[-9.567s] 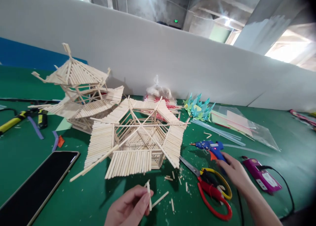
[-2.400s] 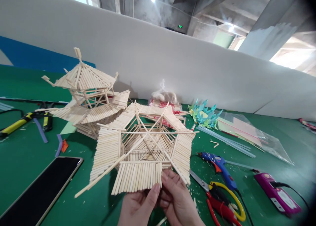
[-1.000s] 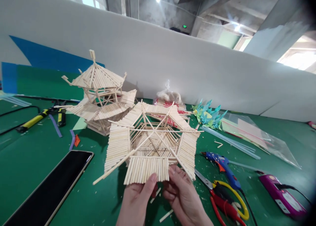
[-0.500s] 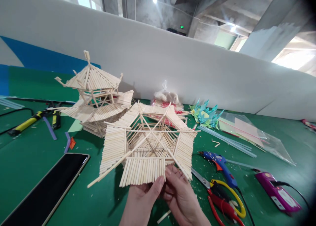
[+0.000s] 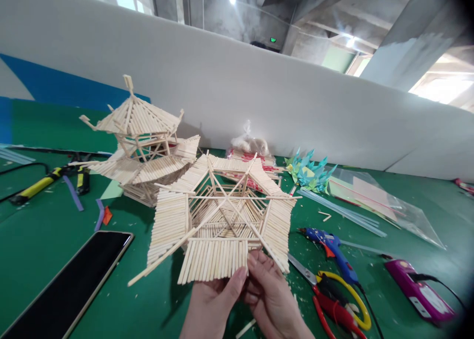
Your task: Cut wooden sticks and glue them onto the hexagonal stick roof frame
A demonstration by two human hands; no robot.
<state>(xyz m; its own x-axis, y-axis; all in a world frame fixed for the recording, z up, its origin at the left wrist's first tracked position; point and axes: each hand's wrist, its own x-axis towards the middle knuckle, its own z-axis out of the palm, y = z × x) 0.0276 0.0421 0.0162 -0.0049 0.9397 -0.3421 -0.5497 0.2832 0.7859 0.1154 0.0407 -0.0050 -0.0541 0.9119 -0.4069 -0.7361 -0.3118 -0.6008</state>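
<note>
A pagoda model made of thin wooden sticks (image 5: 217, 260) fills the middle, its slatted roof panels set around an open frame with crossed sticks on top. My left hand (image 5: 215, 299) grips the front panel at its lower edge, thumb on top and fingers hidden underneath. At the right end of that same panel, my right hand (image 5: 272, 292) is closed, thumb and forefinger pinched at the edge stick. A taller finished-looking stick pagoda (image 5: 138, 116) stands behind to the left.
A phone (image 5: 74, 284) lies at left, pliers (image 5: 42, 183) beyond it. To the right are scissors (image 5: 303, 270), red-handled pliers (image 5: 336, 312), a blue glue gun (image 5: 329, 250), a purple power strip (image 5: 418, 289) and clear glue sticks (image 5: 344, 213). Behind stand a folded-paper piece (image 5: 309, 171) and bagged sticks (image 5: 252, 151).
Almost nothing differs. Both hands keep their hold at the front panel, and the view has shifted very slightly.
</note>
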